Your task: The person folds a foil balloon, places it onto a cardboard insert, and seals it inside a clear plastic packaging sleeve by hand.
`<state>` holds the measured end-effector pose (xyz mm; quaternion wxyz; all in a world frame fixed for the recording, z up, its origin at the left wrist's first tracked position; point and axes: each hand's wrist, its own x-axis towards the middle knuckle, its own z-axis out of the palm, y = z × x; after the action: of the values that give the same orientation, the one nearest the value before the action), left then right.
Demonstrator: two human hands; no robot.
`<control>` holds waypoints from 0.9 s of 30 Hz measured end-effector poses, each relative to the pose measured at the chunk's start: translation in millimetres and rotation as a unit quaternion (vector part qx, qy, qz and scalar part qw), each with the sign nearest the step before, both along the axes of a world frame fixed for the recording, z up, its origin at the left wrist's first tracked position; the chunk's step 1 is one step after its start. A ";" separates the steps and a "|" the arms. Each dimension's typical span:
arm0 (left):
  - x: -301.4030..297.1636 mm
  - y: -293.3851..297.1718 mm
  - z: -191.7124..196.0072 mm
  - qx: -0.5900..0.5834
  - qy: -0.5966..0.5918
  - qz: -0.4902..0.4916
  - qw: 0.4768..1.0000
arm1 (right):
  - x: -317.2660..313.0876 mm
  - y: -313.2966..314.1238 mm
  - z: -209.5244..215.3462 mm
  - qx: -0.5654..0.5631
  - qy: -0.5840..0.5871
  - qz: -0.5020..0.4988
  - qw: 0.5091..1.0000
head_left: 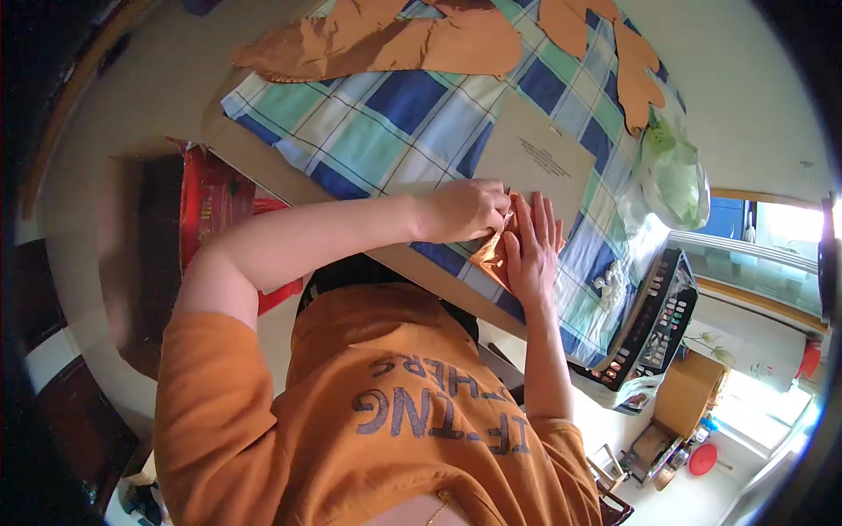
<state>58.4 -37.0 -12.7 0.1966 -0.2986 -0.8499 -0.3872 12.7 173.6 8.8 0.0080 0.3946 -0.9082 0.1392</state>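
Note:
My left hand point(465, 210) reaches in from the left and pinches the upper edge of a small orange-brown paper piece point(488, 259). My right hand point(532, 244) lies flat on the same piece, fingers stretched out and close together, pressing it down. The paper rests near the front edge of a table covered by a blue, green and white checked cloth point(395, 123). Most of the piece is hidden under my two hands. A tan sheet of card with small print point(537, 158) lies just beyond my fingers.
Large brown paper cut-outs lie at the far side of the cloth point(395, 44) and at the right point(636, 70). A green and white plastic bag point(677, 167), a white crumpled bit point(611, 285) and a tray of coloured blocks point(656, 320) sit to the right. A red box point(210, 206) stands left.

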 end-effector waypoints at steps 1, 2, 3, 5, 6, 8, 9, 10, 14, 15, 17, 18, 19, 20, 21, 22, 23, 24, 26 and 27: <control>1.1 2.5 -0.1 0.000 0.000 0.000 1.000 | 0.3 -0.1 0.2 0.002 0.000 -0.001 1.000; 2.8 5.7 0.0 0.004 0.006 0.039 0.999 | 0.7 -0.2 0.4 0.003 -0.001 -0.002 1.000; 4.6 8.5 0.0 0.007 0.012 0.078 0.997 | 0.8 -0.4 0.7 0.004 -0.001 -0.003 1.000; 7.9 9.5 5.1 -0.010 0.013 0.112 0.994 | 0.7 -0.2 0.4 0.003 0.000 -0.004 1.000; 9.7 9.5 7.5 -0.027 0.014 0.147 0.989 | 0.9 -0.1 0.4 0.002 -0.001 -0.007 1.000; 14.0 10.7 4.5 -0.030 0.013 0.145 0.989 | 0.7 -1.4 2.0 0.003 -0.004 -0.005 1.000; 16.4 10.7 3.1 -0.033 0.011 0.144 0.989 | 0.7 -2.1 2.5 0.002 -0.005 -0.006 1.000; 19.1 9.7 2.6 -0.034 0.011 0.140 0.990 | 1.4 -2.0 2.5 0.013 -0.004 -0.006 1.000; 33.8 1.6 5.3 -0.054 0.003 0.105 0.993 | 2.1 -1.8 7.4 0.024 -0.005 -0.005 1.000; 36.9 0.2 7.3 -0.071 0.003 0.107 0.992 | 2.2 -1.6 7.3 0.021 -0.005 -0.012 1.000; 41.9 0.5 8.3 -0.083 0.006 0.115 0.990 | 2.1 -2.1 6.9 0.015 -0.014 -0.003 1.000; 43.1 0.5 8.2 -0.092 0.009 0.127 0.988 | 2.0 -2.0 6.7 0.012 -0.013 -0.008 1.000; 43.8 0.9 6.7 -0.093 0.010 0.124 0.988 | 2.1 -1.5 6.8 0.006 -0.014 -0.006 1.000; 44.1 1.5 4.5 -0.101 0.005 0.115 0.988 | 2.1 -1.0 6.4 -0.001 -0.014 -0.005 1.000; 44.4 2.1 3.1 -0.110 -0.001 0.106 0.988 | 2.1 -0.3 4.7 -0.004 -0.017 -0.006 1.000; 44.6 2.3 2.9 -0.111 0.000 0.102 0.989 | 2.3 -0.2 5.1 -0.005 -0.017 -0.011 1.000; 44.8 2.7 2.7 -0.117 -0.012 0.096 0.988 | 2.7 0.0 6.0 0.000 -0.016 -0.006 1.000; 44.3 3.0 2.3 -0.123 -0.024 0.089 0.988 | 3.2 0.1 6.5 0.006 -0.015 0.000 1.000; 41.9 1.7 3.2 -0.110 -0.026 0.082 0.990 | 2.9 -2.6 5.4 0.014 -0.014 -0.007 1.000; 41.0 1.4 2.8 -0.097 -0.028 0.080 0.992 | 2.8 -2.8 5.0 0.020 -0.004 -0.003 1.000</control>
<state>99.4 -35.6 -9.9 0.1728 -0.2366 -0.9097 -0.2942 15.5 170.8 13.7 -0.0032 0.3917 -0.9119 0.1224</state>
